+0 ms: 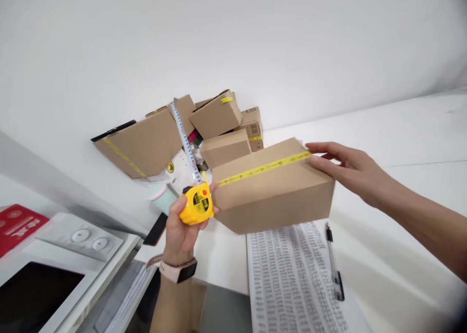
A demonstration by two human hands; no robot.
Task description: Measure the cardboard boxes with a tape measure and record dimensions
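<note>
My left hand (188,221) is closed around a yellow tape measure (197,204). Its metal blade (187,148) is drawn out and points up and away to the left. Just right of it, a brown cardboard box (275,192) with a strip of yellow tape (266,168) along its top sits over the far end of a printed sheet. Fingertips of my left hand touch the box's left end. At the opposite end, my right hand (346,167) grips the upper right edge with thumb and fingers; part of this grip is hidden.
Several cardboard boxes (219,116) are piled against the wall. A mint cup (162,197) stands left of my left hand. The printed sheet (292,279) and a pen (333,262) lie on the white table (394,236). A microwave (44,279) is at the lower left.
</note>
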